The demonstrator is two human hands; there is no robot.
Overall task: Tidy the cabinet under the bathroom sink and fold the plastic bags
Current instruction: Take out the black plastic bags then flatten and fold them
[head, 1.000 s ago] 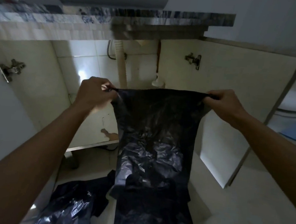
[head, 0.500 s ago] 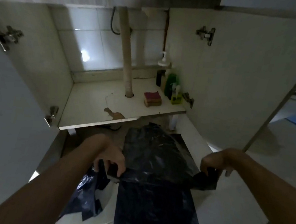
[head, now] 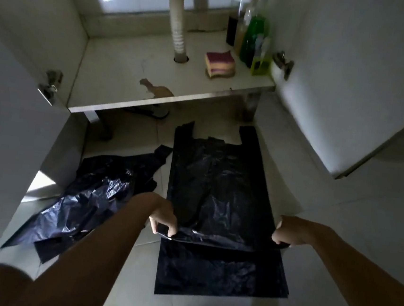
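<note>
A dim view looks down at a tiled bathroom floor (head: 335, 239) in front of an open under-sink cabinet (head: 120, 71). A black plastic bag (head: 218, 179) lies spread flat on the floor, its two handles pointing toward the cabinet. The left hand (head: 163, 219) pinches the bag's near left corner between curled fingers and thumb. The right hand (head: 285, 232) grips the near right corner, fingers curled around the edge. The held edge overlaps a second flat black bag (head: 221, 270) lying nearer the person. To the left, a crumpled heap of black bags (head: 88, 198) sits on the floor beside the open left door (head: 12, 134). On the cabinet shelf, a white drain pipe (head: 177, 27) passes through the base, a striped sponge (head: 220, 63) lies just to its right, and a green bottle (head: 252, 39) stands with other bottles in the right corner.
</note>
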